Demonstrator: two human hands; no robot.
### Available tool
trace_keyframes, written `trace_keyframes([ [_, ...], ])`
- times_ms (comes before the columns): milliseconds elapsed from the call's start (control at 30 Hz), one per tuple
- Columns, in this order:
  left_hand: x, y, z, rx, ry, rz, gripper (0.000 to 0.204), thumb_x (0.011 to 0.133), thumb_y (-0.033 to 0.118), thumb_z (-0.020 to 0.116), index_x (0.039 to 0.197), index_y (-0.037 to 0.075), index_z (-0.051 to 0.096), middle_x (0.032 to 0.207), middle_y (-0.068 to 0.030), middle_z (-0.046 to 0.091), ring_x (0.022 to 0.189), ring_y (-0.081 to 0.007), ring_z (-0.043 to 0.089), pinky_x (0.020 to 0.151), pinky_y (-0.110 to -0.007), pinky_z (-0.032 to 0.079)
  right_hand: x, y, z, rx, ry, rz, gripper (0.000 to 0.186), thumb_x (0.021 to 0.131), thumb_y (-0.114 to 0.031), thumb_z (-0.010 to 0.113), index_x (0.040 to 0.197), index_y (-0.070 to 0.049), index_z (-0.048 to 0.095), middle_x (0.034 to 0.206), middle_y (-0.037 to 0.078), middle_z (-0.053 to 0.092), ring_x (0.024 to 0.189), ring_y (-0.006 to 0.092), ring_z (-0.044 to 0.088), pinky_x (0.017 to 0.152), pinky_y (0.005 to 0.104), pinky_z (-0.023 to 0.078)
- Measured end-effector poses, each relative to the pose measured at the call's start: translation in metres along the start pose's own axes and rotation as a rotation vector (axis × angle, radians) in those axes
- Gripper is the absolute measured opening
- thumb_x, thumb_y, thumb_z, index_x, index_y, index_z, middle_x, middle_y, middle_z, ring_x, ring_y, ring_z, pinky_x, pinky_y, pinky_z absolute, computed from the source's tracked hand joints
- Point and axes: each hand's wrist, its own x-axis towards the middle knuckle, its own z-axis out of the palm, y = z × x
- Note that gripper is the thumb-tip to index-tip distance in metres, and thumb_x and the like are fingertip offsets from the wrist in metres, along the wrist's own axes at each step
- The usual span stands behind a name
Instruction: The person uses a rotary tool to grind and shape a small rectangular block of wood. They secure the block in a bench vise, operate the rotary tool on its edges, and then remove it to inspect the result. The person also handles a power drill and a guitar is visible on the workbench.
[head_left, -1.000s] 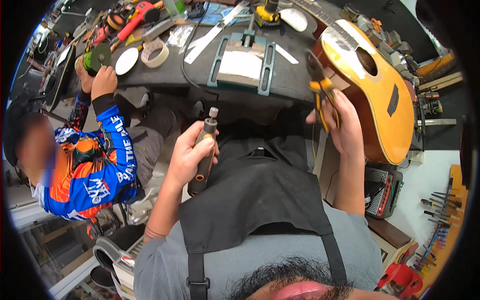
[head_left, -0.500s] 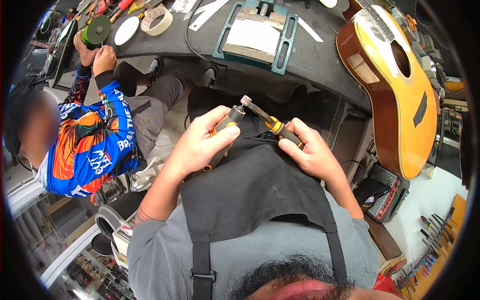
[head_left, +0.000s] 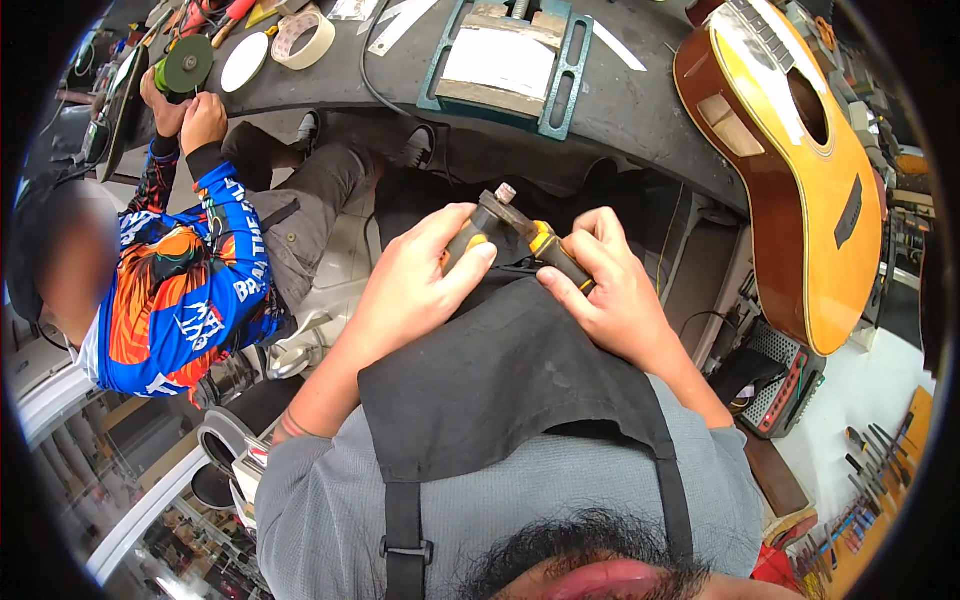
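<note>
My left hand (head_left: pixel 415 285) grips a black rotary tool (head_left: pixel 478 228) with a metal tip, held over my dark apron (head_left: pixel 500 385). Against that tip rests the jaw end of yellow-handled pliers (head_left: pixel 548 251), which my right hand (head_left: pixel 615 290) holds. Both hands meet in front of my chest, below the edge of the dark workbench (head_left: pixel 620 110).
A yellow acoustic guitar (head_left: pixel 790 170) leans on the bench at right. A teal clamp frame with a white sheet (head_left: pixel 505 65) lies on the bench. At left a person in a blue and orange shirt (head_left: pixel 185 290) holds a green disc tool (head_left: pixel 185 70). A tape roll (head_left: pixel 305 40) lies nearby.
My right hand came down from near the guitar with the pliers and joined my left hand at the rotary tool. The view tilted downward.
</note>
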Motion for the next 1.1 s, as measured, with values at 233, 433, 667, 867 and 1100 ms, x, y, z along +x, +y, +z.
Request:
trace_keyframes([
  [233,0.0,-0.002,0.014,0.308,0.061,0.023,0.041,0.105,0.026,0.076,0.137,0.001,0.068,0.11,-0.0166,0.075,0.088,-0.03,0.075,0.08,-0.038,0.058,0.001,-0.006,0.001,-0.069,-0.13,0.081,0.036,0.11,-0.036,0.072,0.108,-0.002,0.06,0.101,0.018,0.065,0.097,0.042,0.069,0.086,0.0517,0.055],
  [433,0.008,-0.004,-0.02,-0.613,-0.379,-0.299,0.04,0.113,0.035,0.065,0.13,0.0,0.068,0.089,-0.0083,0.071,0.072,-0.0141,0.065,0.065,-0.032,0.052,-0.002,-0.008,-0.001,0.032,-0.115,0.016,0.037,0.111,-0.033,0.071,0.103,0.0,0.057,0.099,0.017,0.062,0.095,0.0426,0.066,0.084,0.051,0.056],
  [667,0.011,-0.029,-0.025,-1.098,-0.689,-0.187,0.074,0.099,0.062,0.07,0.119,-0.009,0.07,0.087,-0.0185,0.069,0.065,-0.0226,0.065,0.06,-0.035,0.05,0.009,0.013,0.005,0.004,-0.004,-0.42,0.037,0.096,-0.028,0.087,0.1,0.001,0.064,0.113,0.02,0.068,0.101,0.0409,0.069,0.085,0.0475,0.059],
  [867,0.025,-0.014,-0.034,-1.293,-0.785,-0.27,0.057,0.103,0.05,0.072,0.124,-0.004,0.068,0.088,-0.014,0.068,0.068,-0.0199,0.067,0.055,-0.032,0.055,0.02,0.018,0.008,0.05,0.038,-0.412,0.037,0.1,-0.03,0.084,0.101,0.002,0.065,0.109,0.018,0.067,0.098,0.0403,0.068,0.085,0.0476,0.058],
  [1100,0.021,0.014,-0.012,0.242,-0.084,0.072,0.04,0.106,0.026,0.073,0.133,-0.003,0.065,0.099,-0.013,0.073,0.08,-0.0296,0.073,0.071,-0.039,0.058,0.006,0.011,0.01,-0.029,-0.008,-0.005,0.036,0.111,-0.034,0.071,0.105,0.001,0.067,0.102,0.018,0.066,0.097,0.0423,0.069,0.084,0.0498,0.057],
])
